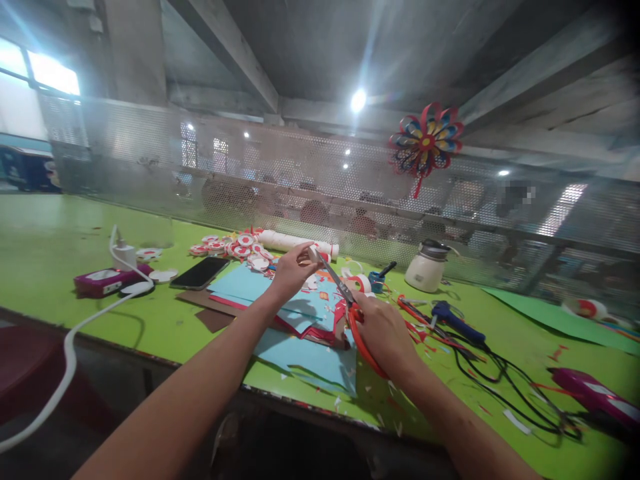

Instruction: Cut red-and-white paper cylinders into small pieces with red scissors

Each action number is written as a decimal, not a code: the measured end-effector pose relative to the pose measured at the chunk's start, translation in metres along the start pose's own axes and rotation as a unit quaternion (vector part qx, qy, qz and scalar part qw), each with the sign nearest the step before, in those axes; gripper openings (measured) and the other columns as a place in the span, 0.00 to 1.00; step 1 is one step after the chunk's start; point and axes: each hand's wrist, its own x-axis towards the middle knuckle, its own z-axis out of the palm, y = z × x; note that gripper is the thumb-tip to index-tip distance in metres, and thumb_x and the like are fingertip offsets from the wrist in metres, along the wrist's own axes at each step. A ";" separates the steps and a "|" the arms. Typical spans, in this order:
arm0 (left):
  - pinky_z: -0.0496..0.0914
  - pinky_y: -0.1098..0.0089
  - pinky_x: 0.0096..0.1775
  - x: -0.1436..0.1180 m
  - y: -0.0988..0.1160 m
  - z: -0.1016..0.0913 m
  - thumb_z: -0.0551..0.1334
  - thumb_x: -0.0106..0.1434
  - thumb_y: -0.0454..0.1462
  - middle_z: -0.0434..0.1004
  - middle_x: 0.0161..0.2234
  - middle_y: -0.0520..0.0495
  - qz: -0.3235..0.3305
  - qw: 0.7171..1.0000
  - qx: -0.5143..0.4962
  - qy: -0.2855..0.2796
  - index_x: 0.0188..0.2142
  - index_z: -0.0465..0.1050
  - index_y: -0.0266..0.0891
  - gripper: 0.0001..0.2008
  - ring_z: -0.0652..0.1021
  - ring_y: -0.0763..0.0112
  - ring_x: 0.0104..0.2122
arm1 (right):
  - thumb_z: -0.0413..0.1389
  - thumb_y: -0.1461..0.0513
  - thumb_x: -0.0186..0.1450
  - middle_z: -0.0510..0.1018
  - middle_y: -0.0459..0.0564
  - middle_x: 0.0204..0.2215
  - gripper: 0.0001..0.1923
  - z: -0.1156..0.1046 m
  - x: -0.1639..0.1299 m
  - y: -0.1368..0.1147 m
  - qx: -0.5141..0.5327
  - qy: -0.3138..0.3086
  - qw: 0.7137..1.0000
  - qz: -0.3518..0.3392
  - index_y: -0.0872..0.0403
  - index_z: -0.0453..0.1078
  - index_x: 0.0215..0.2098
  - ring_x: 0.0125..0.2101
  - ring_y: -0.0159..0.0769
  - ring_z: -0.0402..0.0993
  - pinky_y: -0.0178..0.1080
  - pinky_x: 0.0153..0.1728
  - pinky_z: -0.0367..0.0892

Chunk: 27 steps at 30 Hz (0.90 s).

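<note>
My left hand (293,270) pinches a small white paper piece (313,254) between thumb and fingertips. Scissors (342,285) with orange-red handles are gripped in my right hand (384,327), their blade tips right at that paper; whether they are cutting into it I cannot tell. Beneath both hands lie light blue sheets (240,283) over red and brown ones, scattered with paper scraps. Just beyond my left hand is a pile of red-and-white paper discs (243,248), in front of a long white roll (285,241).
A black phone (200,273) and a purple power strip (103,281) with a white cable lie left. To the right are a blue glue gun (457,321) with black cords, a cream jug (426,270) and a green sheet (560,319). A perforated metal screen (240,180) stands behind.
</note>
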 end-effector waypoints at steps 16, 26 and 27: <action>0.72 0.64 0.41 -0.002 0.001 0.001 0.67 0.47 0.37 0.73 0.43 0.40 0.002 1.000 -0.006 -0.005 0.47 0.67 0.34 0.27 0.75 0.64 0.41 | 0.49 0.66 0.60 0.77 0.55 0.37 0.20 -0.001 0.000 0.001 0.025 0.004 1.000 -0.013 0.54 0.64 0.51 0.38 0.42 0.72 0.36 0.35 0.58; 0.72 0.62 0.42 -0.002 -0.002 0.001 0.67 0.47 0.38 0.74 0.41 0.41 0.012 1.000 0.000 -0.008 0.48 0.67 0.34 0.27 0.76 0.64 0.41 | 0.46 0.67 0.62 0.79 0.54 0.33 0.21 -0.004 0.001 0.001 -0.010 -0.027 1.000 -0.002 0.53 0.63 0.53 0.34 0.41 0.73 0.36 0.30 0.55; 0.72 0.62 0.42 -0.002 -0.002 0.001 0.67 0.47 0.38 0.74 0.42 0.41 0.013 1.000 0.001 -0.006 0.47 0.67 0.35 0.27 0.76 0.65 0.40 | 0.46 0.67 0.62 0.79 0.54 0.33 0.21 -0.003 0.002 0.001 -0.014 -0.026 1.000 -0.001 0.53 0.63 0.53 0.34 0.41 0.73 0.36 0.29 0.55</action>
